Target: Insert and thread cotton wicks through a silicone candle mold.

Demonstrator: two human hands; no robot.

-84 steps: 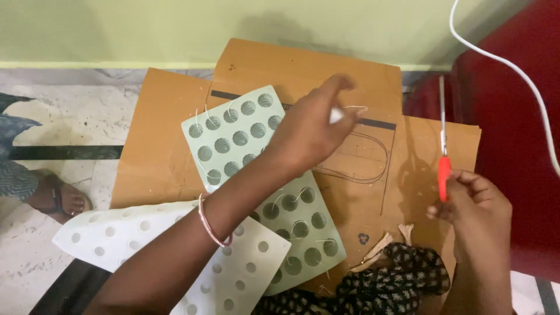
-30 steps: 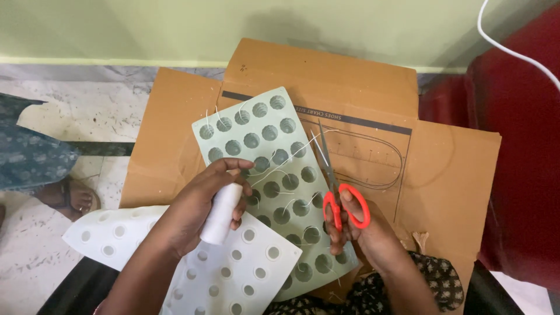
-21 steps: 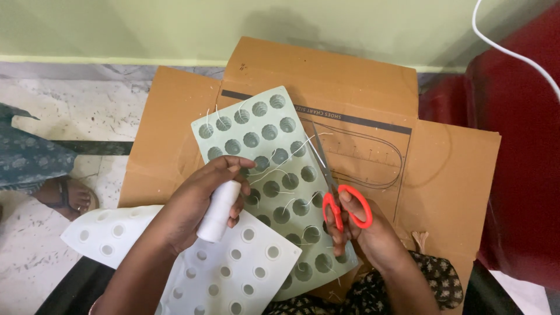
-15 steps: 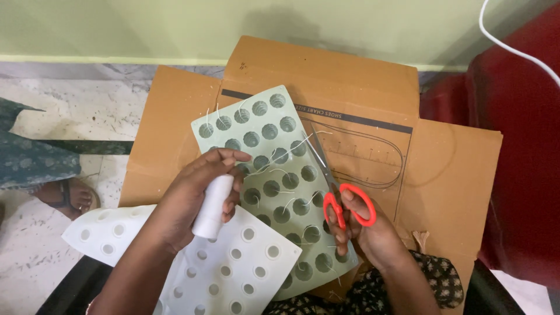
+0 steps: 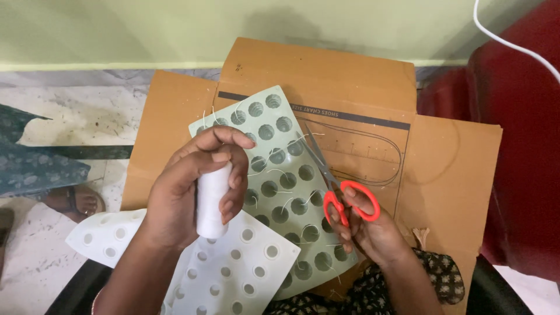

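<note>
Left hand (image 5: 192, 186) grasping white thread spool (image 5: 211, 201); right hand (image 5: 364, 227), at 3 o'clock, gripping red scissors (image 5: 341, 189) over green mould (image 5: 280, 181).

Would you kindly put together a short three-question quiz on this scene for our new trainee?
1. True or false: the left hand holds a white thread spool.
2. Which hand holds the red-handled scissors?
3. The scissor blades lie over: A) the pale green mould tray B) the white mould tray C) the red chair.

Key
1. True.
2. The right hand, fingers through the loops.
3. A; the tray rests on flattened cardboard.
</note>
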